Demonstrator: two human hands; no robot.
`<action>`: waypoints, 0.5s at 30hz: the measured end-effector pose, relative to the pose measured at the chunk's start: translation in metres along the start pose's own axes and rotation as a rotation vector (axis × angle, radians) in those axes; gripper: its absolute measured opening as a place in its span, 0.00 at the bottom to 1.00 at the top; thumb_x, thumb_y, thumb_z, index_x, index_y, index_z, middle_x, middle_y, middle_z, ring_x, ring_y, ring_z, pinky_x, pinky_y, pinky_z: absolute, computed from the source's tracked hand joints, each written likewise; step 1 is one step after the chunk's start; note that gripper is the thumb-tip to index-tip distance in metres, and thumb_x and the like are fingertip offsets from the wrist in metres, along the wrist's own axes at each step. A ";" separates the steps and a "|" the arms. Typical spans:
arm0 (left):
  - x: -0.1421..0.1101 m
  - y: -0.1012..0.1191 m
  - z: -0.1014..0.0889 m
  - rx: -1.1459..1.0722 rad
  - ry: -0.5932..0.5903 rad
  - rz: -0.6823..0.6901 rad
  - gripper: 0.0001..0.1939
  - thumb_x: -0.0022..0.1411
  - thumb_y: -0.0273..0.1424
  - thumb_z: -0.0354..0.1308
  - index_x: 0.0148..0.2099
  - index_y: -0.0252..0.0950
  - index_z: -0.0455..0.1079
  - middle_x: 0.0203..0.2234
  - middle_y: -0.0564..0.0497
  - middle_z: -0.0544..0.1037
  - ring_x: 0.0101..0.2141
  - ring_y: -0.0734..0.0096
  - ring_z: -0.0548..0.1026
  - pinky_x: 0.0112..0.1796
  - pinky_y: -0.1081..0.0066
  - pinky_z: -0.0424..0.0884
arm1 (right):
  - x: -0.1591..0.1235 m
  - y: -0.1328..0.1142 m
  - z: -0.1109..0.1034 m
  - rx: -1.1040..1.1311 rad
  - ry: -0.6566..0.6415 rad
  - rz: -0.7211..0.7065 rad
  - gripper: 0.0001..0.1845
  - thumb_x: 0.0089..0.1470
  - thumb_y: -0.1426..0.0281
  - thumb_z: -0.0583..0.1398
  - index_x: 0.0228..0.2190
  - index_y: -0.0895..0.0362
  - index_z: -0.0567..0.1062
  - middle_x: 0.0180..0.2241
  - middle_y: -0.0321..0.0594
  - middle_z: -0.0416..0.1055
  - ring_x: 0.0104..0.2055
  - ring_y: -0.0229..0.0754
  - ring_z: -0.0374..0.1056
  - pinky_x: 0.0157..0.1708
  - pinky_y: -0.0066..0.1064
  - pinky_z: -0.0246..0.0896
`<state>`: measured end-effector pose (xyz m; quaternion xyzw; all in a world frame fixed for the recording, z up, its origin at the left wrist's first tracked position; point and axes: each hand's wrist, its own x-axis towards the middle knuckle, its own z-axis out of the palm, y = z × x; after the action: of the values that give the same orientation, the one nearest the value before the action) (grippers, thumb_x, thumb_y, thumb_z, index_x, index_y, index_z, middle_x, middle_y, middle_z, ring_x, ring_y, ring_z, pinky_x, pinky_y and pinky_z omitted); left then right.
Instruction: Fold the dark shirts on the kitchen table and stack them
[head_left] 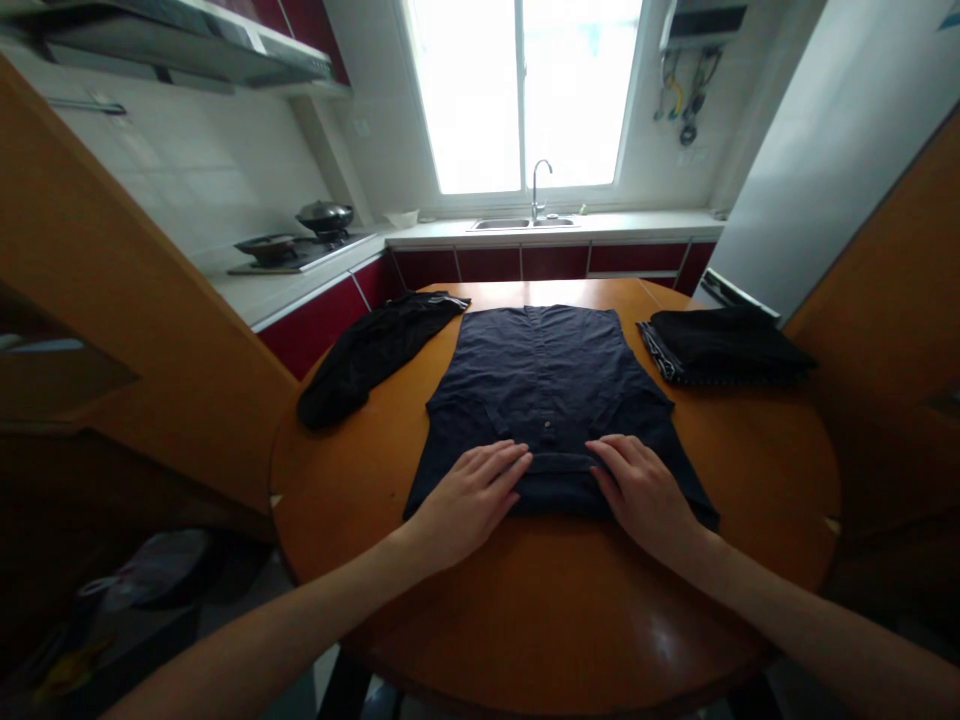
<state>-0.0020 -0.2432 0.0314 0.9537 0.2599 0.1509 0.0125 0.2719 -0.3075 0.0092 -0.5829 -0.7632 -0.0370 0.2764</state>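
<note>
A dark navy buttoned shirt lies spread on a round wooden table, its collar end towards me and its button line running away from me. My left hand rests on the left end of the collar band, fingers stretched out and lying on the cloth. At the band's right end, my right hand also touches the fabric, with fingers extended and thumb apart. The sleeves are not seen spread out at the sides. Neither hand is plainly gripping the cloth.
A crumpled black garment lies at the table's left. Folded dark clothes are stacked at the right edge of the wooden table. Beyond stand a counter with a sink, a stove with pans, and a fridge.
</note>
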 end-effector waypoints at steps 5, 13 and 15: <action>-0.002 0.011 0.007 -0.032 -0.184 0.207 0.34 0.73 0.35 0.50 0.75 0.39 0.42 0.70 0.46 0.54 0.70 0.61 0.48 0.67 0.56 0.47 | -0.017 -0.025 -0.001 0.084 -0.147 -0.287 0.30 0.64 0.73 0.53 0.66 0.57 0.59 0.66 0.48 0.59 0.68 0.49 0.54 0.65 0.47 0.55; -0.007 0.008 0.010 -0.100 -0.279 0.199 0.41 0.71 0.42 0.53 0.76 0.41 0.35 0.72 0.45 0.45 0.70 0.58 0.43 0.68 0.53 0.41 | -0.039 -0.026 0.008 0.039 -0.362 -0.276 0.46 0.61 0.65 0.59 0.70 0.62 0.43 0.72 0.49 0.39 0.74 0.50 0.34 0.70 0.48 0.40; -0.007 0.009 0.009 -0.110 -0.283 0.196 0.41 0.72 0.43 0.52 0.76 0.41 0.34 0.72 0.45 0.44 0.70 0.58 0.43 0.68 0.53 0.41 | -0.040 -0.026 0.009 0.041 -0.353 -0.265 0.45 0.61 0.65 0.59 0.70 0.62 0.44 0.72 0.49 0.39 0.74 0.50 0.34 0.71 0.48 0.39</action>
<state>-0.0006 -0.2540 0.0218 0.9841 0.1525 0.0298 0.0861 0.2519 -0.3476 -0.0100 -0.4694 -0.8702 0.0450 0.1430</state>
